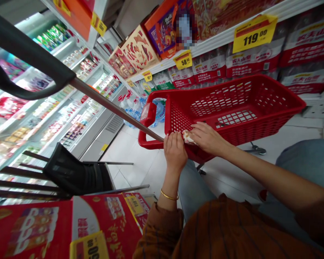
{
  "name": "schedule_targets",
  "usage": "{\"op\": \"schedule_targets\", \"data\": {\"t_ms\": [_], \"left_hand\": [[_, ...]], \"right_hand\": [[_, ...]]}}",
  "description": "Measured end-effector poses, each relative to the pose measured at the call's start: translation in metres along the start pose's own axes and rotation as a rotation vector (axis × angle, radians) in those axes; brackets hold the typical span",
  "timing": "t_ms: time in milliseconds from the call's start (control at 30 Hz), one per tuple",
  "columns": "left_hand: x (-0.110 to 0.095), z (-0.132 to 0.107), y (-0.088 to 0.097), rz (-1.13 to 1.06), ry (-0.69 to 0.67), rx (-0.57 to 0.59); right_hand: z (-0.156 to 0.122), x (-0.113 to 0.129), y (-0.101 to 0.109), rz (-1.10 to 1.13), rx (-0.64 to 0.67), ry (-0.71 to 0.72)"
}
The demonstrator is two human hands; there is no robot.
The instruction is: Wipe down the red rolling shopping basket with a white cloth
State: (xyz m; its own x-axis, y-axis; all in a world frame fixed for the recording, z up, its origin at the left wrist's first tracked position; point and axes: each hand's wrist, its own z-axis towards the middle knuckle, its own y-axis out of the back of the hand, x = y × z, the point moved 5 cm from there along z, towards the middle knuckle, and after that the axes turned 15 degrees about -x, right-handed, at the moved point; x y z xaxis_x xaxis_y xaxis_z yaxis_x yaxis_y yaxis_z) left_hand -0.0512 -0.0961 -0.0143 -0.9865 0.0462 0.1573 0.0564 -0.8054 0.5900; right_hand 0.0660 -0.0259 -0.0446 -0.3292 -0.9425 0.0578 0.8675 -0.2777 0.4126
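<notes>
Location is a supermarket aisle. The left hand (pixel 175 151) is closed, fingers curled over the near rim of a red plastic basket (pixel 232 108), right beside the end of a metal pole (pixel 110 108); whether it also grips the pole cannot be determined. A gold bangle (pixel 169 195) sits on that wrist. The right hand (pixel 207 138) reaches in from the right, half closed, its fingers (pixel 198 128) lying over a small white-and-orange packet (pixel 187 137). The packet rests at the basket's rim, between the two hands and touching both. Whether the right hand has a firm hold on it cannot be determined.

The basket stands tilted on a wheeled base, with a caster (pixel 255 149) visible on the tiled floor (pixel 129 158). Its interior shows no goods. The pole runs up-left to a black handle (pixel 16 46).

On the right are shrink-wrapped water packs (pixel 253 57) on a shelf (pixel 205 46), with gift boxes (pixel 139 48) above and a yellow 119.00 price tag (pixel 254 32). On the left is a chilled display case (pixel 70 97). A black rack (pixel 75 172) stands low at left, ahead of red boxed goods (pixel 29 230). The brown striped sleeve (pixel 159 230) and jeans (pixel 194 183) are the person's own.
</notes>
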Motion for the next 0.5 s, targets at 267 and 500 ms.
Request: {"op": "schedule_targets", "data": {"t_ms": [267, 500], "left_hand": [[-0.006, 0.003, 0.001, -0.044, 0.001, -0.009], [-0.013, 0.004, 0.004, -0.042, 0.002, -0.055]], "right_hand": [[-0.009, -0.017, 0.017, 0.221, 0.005, -0.236], [0.007, -0.006, 0.025, 0.197, 0.079, -0.301]]}}
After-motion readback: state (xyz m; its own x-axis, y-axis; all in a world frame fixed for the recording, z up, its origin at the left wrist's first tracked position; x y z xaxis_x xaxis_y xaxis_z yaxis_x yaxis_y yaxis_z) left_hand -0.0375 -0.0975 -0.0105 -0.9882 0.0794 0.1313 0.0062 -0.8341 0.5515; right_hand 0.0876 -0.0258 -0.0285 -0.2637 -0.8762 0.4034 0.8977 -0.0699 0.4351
